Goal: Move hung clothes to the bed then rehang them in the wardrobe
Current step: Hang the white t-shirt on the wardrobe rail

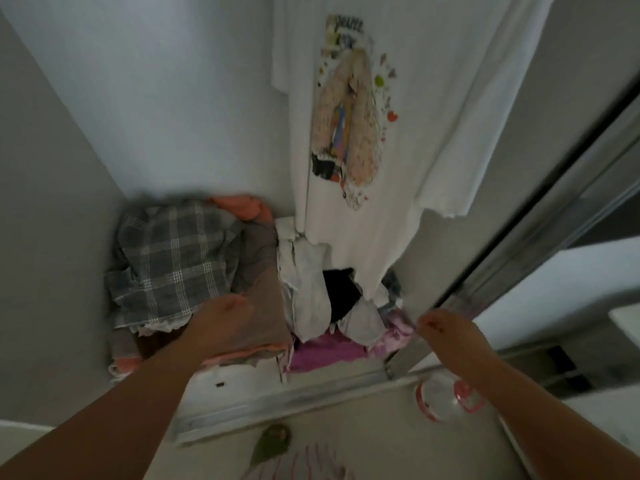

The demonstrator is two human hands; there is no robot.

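A white printed T-shirt (pixel 398 116) hangs inside the wardrobe at the upper right. Below it on the wardrobe floor lie two heaps of clothes: a grey checked garment (pixel 173 258) on a stack at the left, and white, black and purple pieces (pixel 329 306) at the right. My left hand (pixel 221 323) reaches down onto the left stack, beside the checked garment and on a brownish cloth (pixel 266 299); its fingers are blurred. My right hand (pixel 450 334) hangs near the sliding door's edge, fingers pointing down, holding nothing visible.
A mirrored sliding door (pixel 554 220) stands at the right on a metal floor track (pixel 294 400). A clear plastic item with red trim (pixel 446 396) lies on the floor near the track. A green object (pixel 270 445) lies on the floor nearer me.
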